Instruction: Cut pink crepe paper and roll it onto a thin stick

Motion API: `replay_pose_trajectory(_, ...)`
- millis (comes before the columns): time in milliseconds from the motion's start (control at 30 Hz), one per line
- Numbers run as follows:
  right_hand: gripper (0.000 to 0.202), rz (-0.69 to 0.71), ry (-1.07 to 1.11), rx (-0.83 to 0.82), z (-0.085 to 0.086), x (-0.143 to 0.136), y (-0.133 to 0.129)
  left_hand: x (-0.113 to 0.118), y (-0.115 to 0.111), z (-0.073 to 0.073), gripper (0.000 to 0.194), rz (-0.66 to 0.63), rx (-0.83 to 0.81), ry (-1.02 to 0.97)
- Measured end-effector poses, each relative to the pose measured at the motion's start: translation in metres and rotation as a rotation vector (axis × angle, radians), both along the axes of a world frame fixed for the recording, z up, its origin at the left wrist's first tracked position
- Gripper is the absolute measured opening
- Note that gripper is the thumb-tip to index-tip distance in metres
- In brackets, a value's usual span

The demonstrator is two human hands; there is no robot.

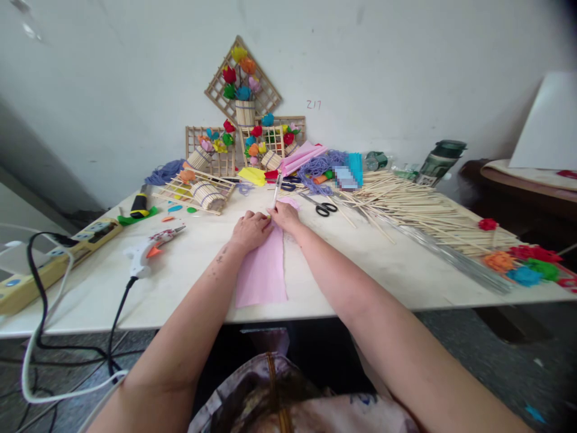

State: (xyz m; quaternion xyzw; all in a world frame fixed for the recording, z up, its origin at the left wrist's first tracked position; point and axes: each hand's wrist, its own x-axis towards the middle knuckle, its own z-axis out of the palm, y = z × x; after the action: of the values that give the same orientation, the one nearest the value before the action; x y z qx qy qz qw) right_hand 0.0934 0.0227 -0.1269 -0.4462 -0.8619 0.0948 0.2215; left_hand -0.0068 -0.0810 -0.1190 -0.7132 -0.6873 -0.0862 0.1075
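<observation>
On the table lies a strip of pink crepe paper [261,276], running from under my hands toward the near edge. My left hand [252,230] rests on the upper part of the paper, pressing it down with the fingers laid over it. Close beside it, my right hand [285,216] is closed around a slim white pen-like tool [276,191] that points up and away; its exact kind is too small to make out. Black-handled scissors [324,208] lie to the right of my right hand.
A glue gun [146,252] and power strip [58,264] with cables are at left. Stick lattices with paper flowers [243,90] lean on the wall. Purple yarn [322,168] lies behind; many thin wooden sticks [419,204] and metal wires [455,258] spread at right.
</observation>
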Motion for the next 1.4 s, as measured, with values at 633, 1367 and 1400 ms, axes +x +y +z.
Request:
replay_pose_trajectory(633, 0.034, 0.000, 0.059, -0.015, -0.0028, 0.0011, 0.0001, -0.0008, 0.0001, -0.0023, 0.040, 0.002, 0.018, -0.018)
replay_pose_trajectory(1367, 0.033, 0.044, 0.188, -0.118, 0.0005, 0.0074, -0.0051, -0.0047, 0.0019, -0.0038, 0.045, 0.062, 0.053, -0.221)
replay_pose_trajectory(1400, 0.032, 0.050, 0.178, -0.115, 0.0008, 0.0077, -0.0056, -0.0059, 0.0025, -0.0048, 0.047, 0.063, 0.054, -0.248)
